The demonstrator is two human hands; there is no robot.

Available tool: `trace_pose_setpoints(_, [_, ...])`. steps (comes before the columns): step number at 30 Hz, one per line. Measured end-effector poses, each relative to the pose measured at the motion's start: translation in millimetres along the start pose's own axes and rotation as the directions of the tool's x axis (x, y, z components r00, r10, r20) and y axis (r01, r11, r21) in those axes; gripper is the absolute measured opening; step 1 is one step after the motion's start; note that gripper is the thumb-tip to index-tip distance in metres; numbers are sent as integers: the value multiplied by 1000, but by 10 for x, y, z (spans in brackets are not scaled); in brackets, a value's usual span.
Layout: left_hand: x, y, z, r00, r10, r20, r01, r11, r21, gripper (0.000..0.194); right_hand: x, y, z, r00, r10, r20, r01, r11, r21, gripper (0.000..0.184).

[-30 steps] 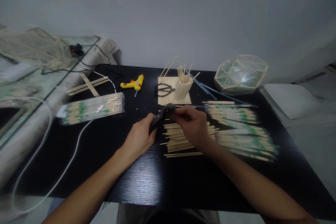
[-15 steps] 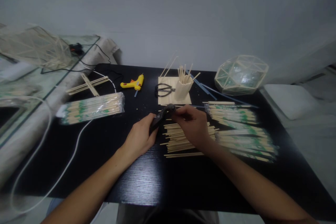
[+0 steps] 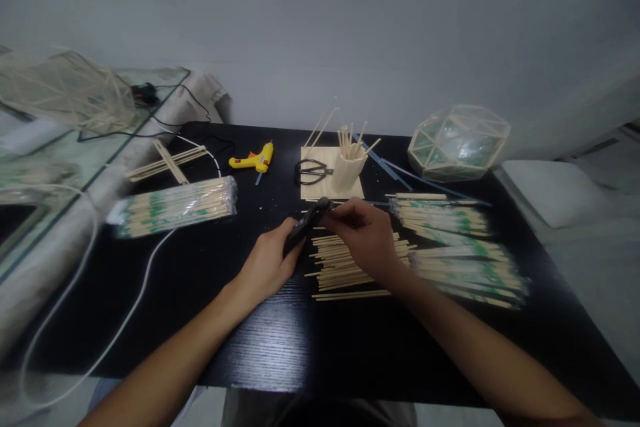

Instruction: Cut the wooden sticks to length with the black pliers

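My left hand [image 3: 270, 259] is wrapped round a dark hand tool [image 3: 307, 223], seemingly a cutter or pliers; its exact kind is unclear. The tool slants up to the right over the table. At its far end, my right hand [image 3: 367, 237] has its thumb and fingers pinched together, and whatever they hold is too small or hidden to name. Under the right hand lies a pile of loose wooden sticks [image 3: 335, 267], partly covered by the hand and wrist. Just beyond the tool is a wooden base [image 3: 313, 192] carrying a stick-walled cup [image 3: 347, 173] full of sticks.
Black-handled scissors [image 3: 311, 172] rest on the base. A yellow glue gun [image 3: 253, 159] and a bagged stick pack [image 3: 175, 207] lie left, near a white cord [image 3: 145, 287]. More stick packs [image 3: 465, 260] lie right, before a geometric stick frame [image 3: 460, 143]. The table [image 3: 270, 347] is black.
The dark tool's head has turned slightly and looks narrower and straighter. My right hand has shifted a little to the left along with it. The other things stay put.
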State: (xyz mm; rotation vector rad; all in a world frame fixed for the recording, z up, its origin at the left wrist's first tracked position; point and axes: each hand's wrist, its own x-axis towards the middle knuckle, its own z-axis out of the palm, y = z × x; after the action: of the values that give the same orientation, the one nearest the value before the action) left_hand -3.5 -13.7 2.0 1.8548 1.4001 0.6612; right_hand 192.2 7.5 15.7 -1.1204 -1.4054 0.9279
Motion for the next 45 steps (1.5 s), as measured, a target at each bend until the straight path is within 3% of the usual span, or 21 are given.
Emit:
trace_pose_setpoints(4, [46, -56, 10, 999, -40, 1, 39, 978, -207, 23, 1, -42, 5, 994, 57, 89, -63, 996, 62, 20])
trace_pose_setpoints(6, [75, -79, -2, 994, -113, -4, 103, 920, -377, 25, 1, -70, 6, 990, 78, 119, -88, 992, 86, 24])
trace_pose_setpoints(9, [113, -84, -45, 961, -253, 110, 256, 669, -698, 28, 2, -102, 12, 983, 91, 162, -114, 984, 137, 30])
trace_pose_setpoints(12, [143, -64, -98, 927, -312, 207, 332, 428, -841, 26, 3, -120, 16, 973, 95, 210, -133, 976, 174, 32])
trace_pose_setpoints(16, [169, -47, -131, 915, -330, 233, 340, 315, -886, 24, 9, -127, 5, 962, 86, 259, -138, 972, 190, 22])
trace_pose_setpoints(23, [164, -32, -103, 929, -331, 167, 278, 322, -905, 24, 70, -132, -75, 972, 30, 233, -58, 992, 115, 19])
trace_pose_setpoints(27, [165, -45, -85, 934, -330, 137, 252, 335, -908, 26, 184, -182, -253, 993, -91, 75, 91, 996, 8, 16])
trace_pose_setpoints(32, [175, -58, -71, 937, -338, 90, 213, 347, -913, 25, 317, -144, -440, 966, -246, -80, 223, 949, -223, 16])
trace_pose_setpoints(34, [181, -60, -75, 937, -347, 41, 174, 360, -917, 24, 349, -49, -454, 957, -286, -47, 253, 902, -350, 10])
trace_pose_setpoints(38, [204, -76, -109, 922, -374, -104, 59, 398, -915, 20, 383, 221, -424, 940, -297, 167, 339, 775, -533, 6])
trace_pose_setpoints(41, [228, -95, -147, 898, -400, -186, -6, 411, -912, 16, 384, 388, -391, 926, -240, 290, 368, 741, -562, 19])
trace_pose_setpoints(45, [259, -108, -197, 853, -439, -282, -87, 414, -906, 14, 371, 496, -359, 895, -161, 417, 388, 744, -544, 18])
